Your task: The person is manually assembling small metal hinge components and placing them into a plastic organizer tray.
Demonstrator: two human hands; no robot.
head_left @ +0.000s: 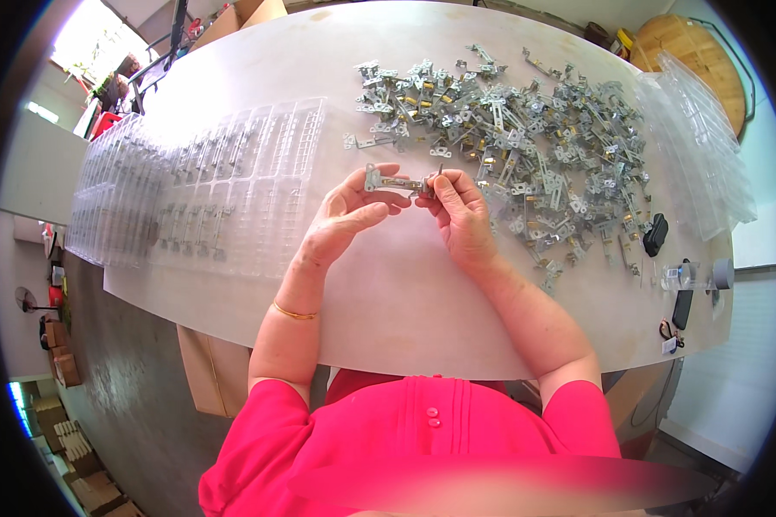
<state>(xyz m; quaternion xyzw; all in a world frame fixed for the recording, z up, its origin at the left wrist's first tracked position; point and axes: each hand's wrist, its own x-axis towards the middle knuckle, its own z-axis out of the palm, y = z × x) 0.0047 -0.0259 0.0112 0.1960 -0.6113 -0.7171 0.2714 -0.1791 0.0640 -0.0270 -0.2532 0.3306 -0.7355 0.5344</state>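
A silver metal bracket (392, 183) with a brass-coloured part along it is held level above the table, between my two hands. My left hand (347, 211) supports its left end with curled fingers, the thumb lying below it. The thumb and fingertips of my right hand (464, 220) pinch the other end, and a thin dark piece sticks up beside that thumb. Just beyond and to the right spreads a large loose heap of similar brackets (526, 129). To the left, a clear plastic tray (272, 194) holds rows of brackets in some of its compartments.
More clear trays (103, 198) are stacked at the table's left edge, and clear plastic sheets or trays (694, 146) lie at the right. A black case (655, 234), a clear bottle (698, 275) and a dark phone-like object (683, 308) sit near the right edge of the pale table (388, 319).
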